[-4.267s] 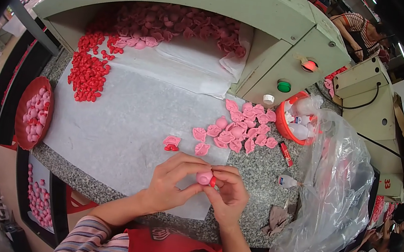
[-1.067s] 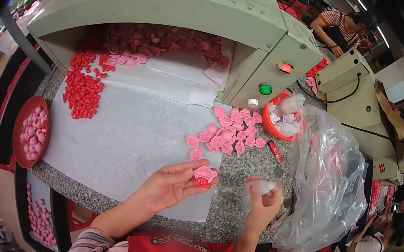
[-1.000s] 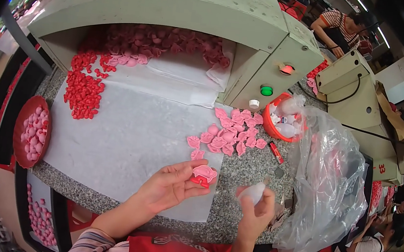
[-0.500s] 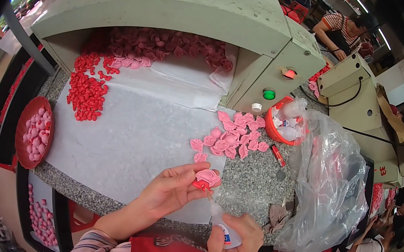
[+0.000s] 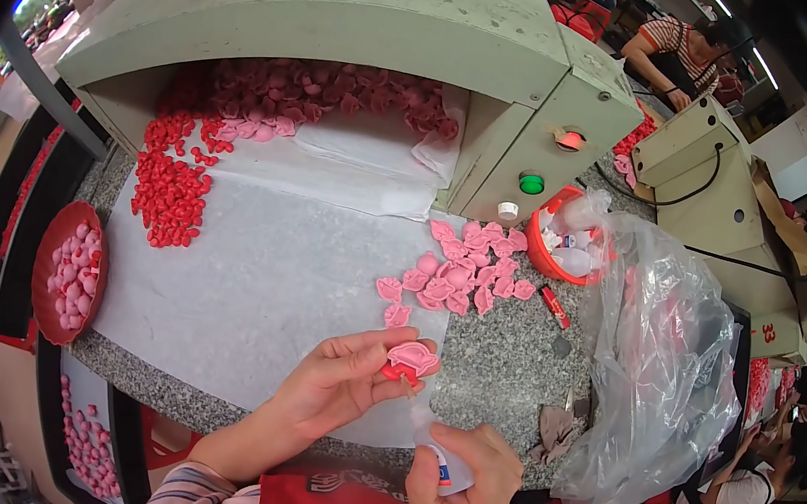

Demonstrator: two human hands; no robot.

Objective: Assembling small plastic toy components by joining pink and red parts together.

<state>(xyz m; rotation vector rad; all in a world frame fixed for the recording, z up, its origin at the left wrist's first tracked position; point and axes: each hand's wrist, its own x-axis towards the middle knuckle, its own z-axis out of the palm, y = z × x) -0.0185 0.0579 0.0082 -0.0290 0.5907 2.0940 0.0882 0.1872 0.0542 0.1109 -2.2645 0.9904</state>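
My left hand (image 5: 346, 374) pinches a small pink moulded piece (image 5: 412, 357) with a red part (image 5: 399, 372) at its lower side. In my right hand (image 5: 476, 478) is a translucent squeeze bottle (image 5: 443, 466) with a blue-and-white label. The bottle's thin nozzle points up and its tip meets the red part, or comes very close to it; which one I cannot tell. Several loose pink pieces (image 5: 461, 274) lie just beyond my hands, on the right of a white sheet (image 5: 248, 283). A pile of small red pieces (image 5: 168, 198) lies at the sheet's far left.
A pale green metal housing (image 5: 332, 12) stands behind, with pink pieces under its hood. On the left is a red bowl (image 5: 47, 284) of pink parts. At right are an orange tub (image 5: 542, 254) of bottles, a red tube (image 5: 555, 308) and a clear plastic bag (image 5: 659, 384). Other people work beyond.
Both hands hold the same things in nearly the same place. The bottle has shifted slightly left, its nozzle still by the red part. The whole view has moved a little.
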